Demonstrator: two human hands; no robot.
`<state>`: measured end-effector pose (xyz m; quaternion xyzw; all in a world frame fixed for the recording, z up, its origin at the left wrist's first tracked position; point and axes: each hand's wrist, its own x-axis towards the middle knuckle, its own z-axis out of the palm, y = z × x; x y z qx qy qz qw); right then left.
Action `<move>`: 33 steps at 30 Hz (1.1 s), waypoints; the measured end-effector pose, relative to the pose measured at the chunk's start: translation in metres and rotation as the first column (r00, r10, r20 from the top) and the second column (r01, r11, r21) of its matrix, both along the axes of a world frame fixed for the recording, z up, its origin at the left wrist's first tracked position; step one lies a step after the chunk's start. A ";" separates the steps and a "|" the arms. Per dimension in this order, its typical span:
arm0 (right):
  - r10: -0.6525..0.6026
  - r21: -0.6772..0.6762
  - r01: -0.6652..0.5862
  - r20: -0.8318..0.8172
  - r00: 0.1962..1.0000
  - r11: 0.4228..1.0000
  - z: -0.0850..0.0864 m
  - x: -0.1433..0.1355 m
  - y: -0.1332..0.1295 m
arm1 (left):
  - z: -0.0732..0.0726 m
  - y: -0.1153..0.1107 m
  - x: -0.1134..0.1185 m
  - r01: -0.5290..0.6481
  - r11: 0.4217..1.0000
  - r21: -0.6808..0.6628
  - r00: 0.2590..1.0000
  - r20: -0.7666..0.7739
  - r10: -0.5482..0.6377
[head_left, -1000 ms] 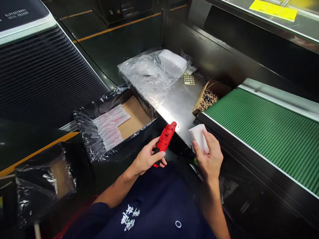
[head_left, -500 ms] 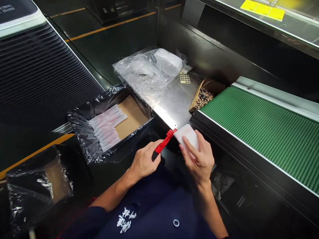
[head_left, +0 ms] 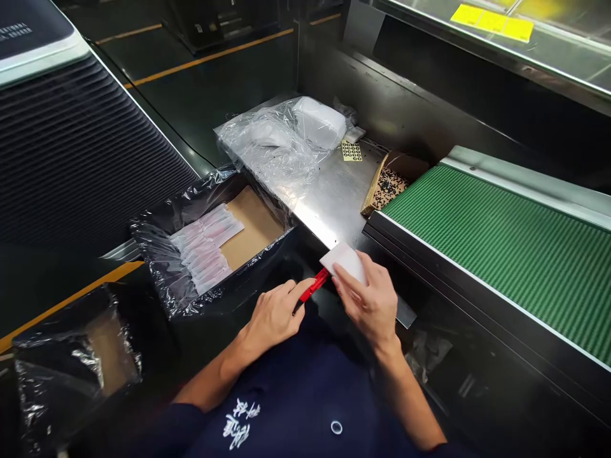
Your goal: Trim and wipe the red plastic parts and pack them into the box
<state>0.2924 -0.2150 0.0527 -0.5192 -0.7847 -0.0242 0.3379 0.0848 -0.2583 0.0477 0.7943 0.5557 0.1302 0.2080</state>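
Observation:
My left hand (head_left: 278, 312) is closed around the black end of a slim red-and-black tool (head_left: 314, 286), whose exact kind I cannot make out. The tool's far end meets the near corner of a white foam pouch (head_left: 344, 259); whether it is inside or behind the pouch is hidden. Fingers and thumb of my right hand (head_left: 370, 299) grip that pouch from the right. To the left stands a box lined with black plastic film (head_left: 162, 254). Several white pouches with reddish contents (head_left: 205, 245) lie in rows inside it, on brown cardboard (head_left: 255, 219).
A metal table (head_left: 334, 191) carries clear plastic bags of white pouches (head_left: 317, 121), a sticker sheet (head_left: 352, 151) and an open carton of small black parts (head_left: 389, 184). A green conveyor belt (head_left: 506, 254) runs at right, a black ribbed one (head_left: 86, 152) at left. Another film-lined box (head_left: 52, 362) sits lower left.
The pouch and my right hand have moved left and slightly down, onto the red tool. Less of the tool's red end shows now. My left hand has shifted slightly down and left.

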 end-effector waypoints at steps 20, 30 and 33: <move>-0.418 -0.599 0.239 -0.179 0.891 0.765 -0.146 -0.037 0.119 | -0.009 0.028 -0.058 -0.419 0.893 -0.162 0.848 0.281 0.449; -0.506 -0.472 0.382 -0.166 0.847 0.795 -0.158 -0.065 0.239 | -0.023 0.080 -0.101 -0.178 0.636 -0.751 0.254 0.590 0.767; -0.347 -0.461 0.244 -0.152 0.925 0.853 -0.174 -0.068 0.133 | -0.022 0.114 -0.102 -0.017 0.626 -0.779 0.057 0.625 0.779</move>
